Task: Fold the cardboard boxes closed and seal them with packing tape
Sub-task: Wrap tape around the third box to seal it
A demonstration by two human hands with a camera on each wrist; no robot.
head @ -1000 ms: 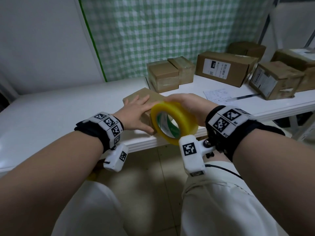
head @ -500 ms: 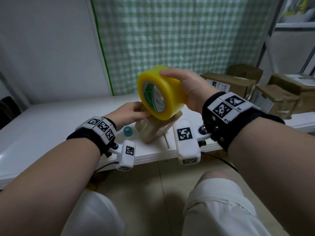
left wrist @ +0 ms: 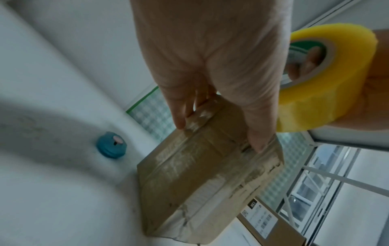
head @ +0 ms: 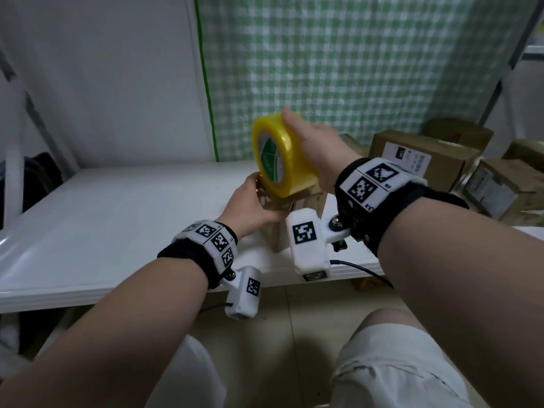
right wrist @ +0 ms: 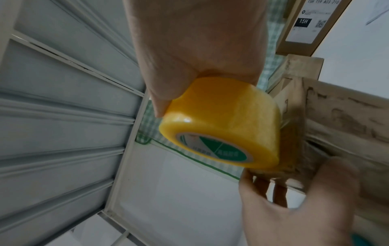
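Left hand: the left hand [head: 250, 207] grips the small cardboard box [left wrist: 202, 174], thumb on one side of its upper end and fingers [left wrist: 179, 116] curled over the other.
Box: it stands on end near the front edge of the white surface [head: 117, 219], leaning a little; strips of old clear tape run along its seams.
Right hand: the right hand [head: 315, 151] is closed round the yellow roll of tape [head: 282, 154], thumb over the top of the roll, fingertips showing through the core in the left wrist view.
Roll: held upright just above the box's top end; whether it touches the cardboard cannot be told.
Grip: both hands are closed on their things, neither slack.
Nearby: a small blue round object [left wrist: 111, 144] lies on the surface beside the box.
Behind: more labelled boxes [head: 424, 160] sit further back on the right.
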